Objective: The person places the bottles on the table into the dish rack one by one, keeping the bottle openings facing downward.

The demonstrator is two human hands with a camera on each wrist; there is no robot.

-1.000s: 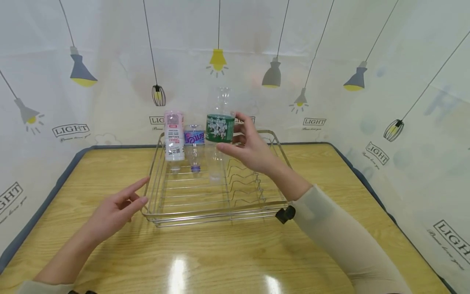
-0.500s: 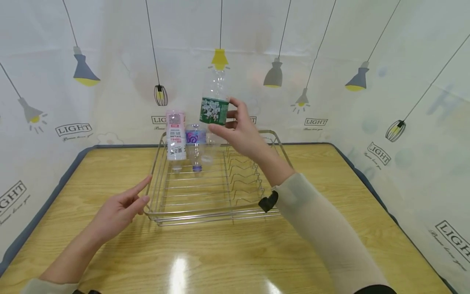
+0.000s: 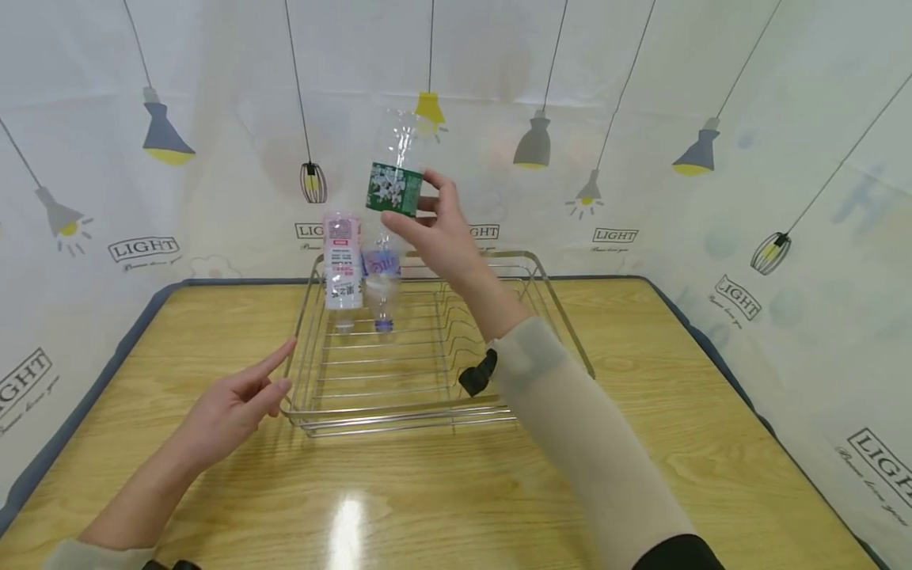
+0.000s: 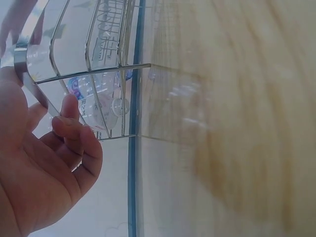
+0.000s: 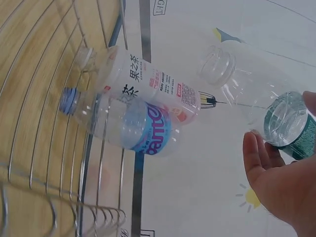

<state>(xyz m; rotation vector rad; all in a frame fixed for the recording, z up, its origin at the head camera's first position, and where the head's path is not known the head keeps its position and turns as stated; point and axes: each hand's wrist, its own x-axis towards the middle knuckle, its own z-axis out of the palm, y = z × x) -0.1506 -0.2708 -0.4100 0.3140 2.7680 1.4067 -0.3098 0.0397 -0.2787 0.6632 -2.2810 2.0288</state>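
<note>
My right hand (image 3: 438, 226) grips a clear plastic bottle (image 3: 394, 188) with a green label, raised above the rack. This bottle is tilted, with its uncapped mouth (image 5: 217, 66) pointing down. Below it, a clear bottle (image 5: 131, 123) with a blue and purple label and a purple cap stands cap-down in the wire dish rack (image 3: 385, 408). Beside that, at the rack's left, a pink and white labelled bottle (image 3: 343, 265) is also upside down. My left hand (image 3: 228, 412) touches the rack's left rim with an outstretched index finger; in the left wrist view its other fingers (image 4: 74, 136) are bent.
Wavy wire dividers (image 3: 463, 332) run along the right part of the rack. The rack sits on a wood-grain table (image 3: 399, 491). Behind the table hangs a pale sheet (image 3: 242, 142) printed with lamps.
My right hand has lifted the green-labelled bottle up and to the left, away from the rack, and it has tilted. My left hand has stayed at the rack's rim.
</note>
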